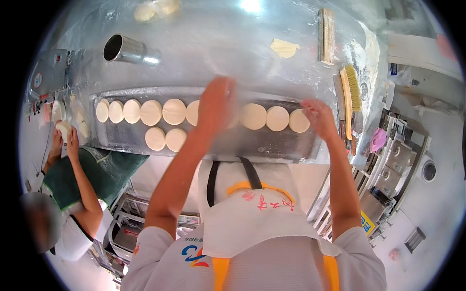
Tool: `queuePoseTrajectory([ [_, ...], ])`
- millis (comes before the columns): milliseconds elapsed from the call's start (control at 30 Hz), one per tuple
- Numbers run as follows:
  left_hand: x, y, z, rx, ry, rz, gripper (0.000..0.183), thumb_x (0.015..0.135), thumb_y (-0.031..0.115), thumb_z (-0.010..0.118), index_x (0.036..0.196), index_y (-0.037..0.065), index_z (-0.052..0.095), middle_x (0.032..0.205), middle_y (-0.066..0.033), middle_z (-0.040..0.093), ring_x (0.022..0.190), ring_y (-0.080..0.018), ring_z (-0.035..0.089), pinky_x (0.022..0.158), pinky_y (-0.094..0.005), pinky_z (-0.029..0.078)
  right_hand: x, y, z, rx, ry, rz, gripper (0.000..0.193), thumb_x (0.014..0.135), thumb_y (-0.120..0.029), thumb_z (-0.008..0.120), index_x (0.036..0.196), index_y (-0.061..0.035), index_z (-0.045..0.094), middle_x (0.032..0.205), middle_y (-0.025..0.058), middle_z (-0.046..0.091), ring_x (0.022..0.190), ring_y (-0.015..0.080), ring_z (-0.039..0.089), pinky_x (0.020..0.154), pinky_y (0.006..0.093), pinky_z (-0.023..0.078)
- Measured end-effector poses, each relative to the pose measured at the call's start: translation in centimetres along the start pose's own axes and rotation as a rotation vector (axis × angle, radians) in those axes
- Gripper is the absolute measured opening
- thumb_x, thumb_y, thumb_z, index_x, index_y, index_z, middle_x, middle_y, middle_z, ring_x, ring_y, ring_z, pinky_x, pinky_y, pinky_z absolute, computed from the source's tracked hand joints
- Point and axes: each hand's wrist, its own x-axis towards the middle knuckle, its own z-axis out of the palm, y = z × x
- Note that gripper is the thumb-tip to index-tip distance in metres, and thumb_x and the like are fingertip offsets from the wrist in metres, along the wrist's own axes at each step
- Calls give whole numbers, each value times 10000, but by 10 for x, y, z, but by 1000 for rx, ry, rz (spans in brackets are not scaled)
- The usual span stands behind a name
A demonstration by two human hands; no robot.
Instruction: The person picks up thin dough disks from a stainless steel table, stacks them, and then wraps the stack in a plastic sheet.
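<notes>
A dark rectangular tray (233,141) lies in front of me with round, flat, pale dough pieces on it. One row runs along its far side, including a dough round (173,112) left of centre and the rightmost dough round (299,121). Two more, among them a dough round (155,139), sit nearer me on the left. My left hand (217,104) is over the middle of the row, smeared by motion; its fingers and anything in them cannot be made out. By the rightmost round is my right hand (320,117), fingers loosely bent and apart, with nothing visible in them.
A metal cylinder (125,49) lies on the metal table at the far left. A dough scrap (284,47), a wooden bar (326,36) and a brush (350,97) are toward the right. At left, another person's hands (68,138) hold dough beside a scale (48,77).
</notes>
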Motion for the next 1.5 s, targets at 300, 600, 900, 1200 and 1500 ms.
queuePoseTrajectory([
  [300,-219,84,116,-428,-307,-772,248,1012,211,732,1150,6,725,1020,-122,774,982,-235,739,886,-403,587,-8,23,31,-98,17,-296,311,938,-12,671,1240,-65,724,1234,132,691,1151,377,601,1049,476,468],
  [600,-301,118,241,-1130,13,-1138,691,927,222,813,1478,-85,529,1392,-192,658,1273,-266,641,1094,-388,516,-76,26,48,-79,-229,-348,330,912,-11,694,1224,-117,726,1220,147,632,1155,394,570,1028,497,487],
  [900,-315,141,268,-1378,264,-952,572,1006,170,735,1497,-59,551,1423,-137,658,1302,-209,635,1110,-389,511,-178,51,92,-57,-208,-452,334,924,-25,707,1250,-99,699,1248,162,618,1136,406,591,969,481,530],
  [1200,-272,187,171,-1128,212,-762,392,990,192,781,1316,-16,715,1214,-84,748,1104,-174,707,947,-362,575,-145,95,31,494,-99,-137,226,1078,-197,688,1171,5,726,991,43,735,856,125,682,786,295,575],
  [1500,-196,155,165,-541,58,-523,243,913,134,776,1089,-31,807,872,-68,752,743,-149,677,650,-307,528,-160,110,-28,663,-60,77,269,1102,-231,649,1087,23,734,866,14,690,775,91,616,723,260,518],
])
